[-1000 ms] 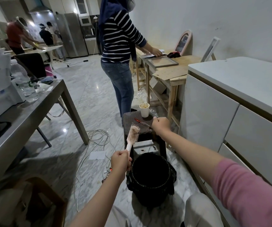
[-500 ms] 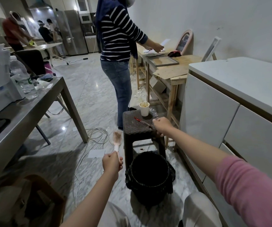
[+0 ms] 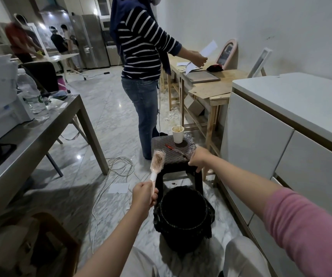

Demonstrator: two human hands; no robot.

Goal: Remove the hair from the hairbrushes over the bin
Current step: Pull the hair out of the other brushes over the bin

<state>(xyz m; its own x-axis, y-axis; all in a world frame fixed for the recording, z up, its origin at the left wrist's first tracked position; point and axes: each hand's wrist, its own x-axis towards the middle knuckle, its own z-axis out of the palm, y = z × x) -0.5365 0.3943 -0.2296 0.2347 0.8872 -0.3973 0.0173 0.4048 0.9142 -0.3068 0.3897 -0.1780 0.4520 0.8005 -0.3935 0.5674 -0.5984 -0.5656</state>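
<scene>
Raised since before, the left hand [image 3: 144,193] grips a pink hairbrush [image 3: 157,163], hair-clogged, left of centre; right hand [image 3: 199,158] fingers curl on the dark stool [image 3: 173,154], black bin [image 3: 183,216] below.

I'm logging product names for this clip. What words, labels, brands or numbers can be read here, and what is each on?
None can be read.
Water bottle: its label has a round green mark, text too blurred to read.
Hairbrush, paper cup, bin: no visible text.
</scene>
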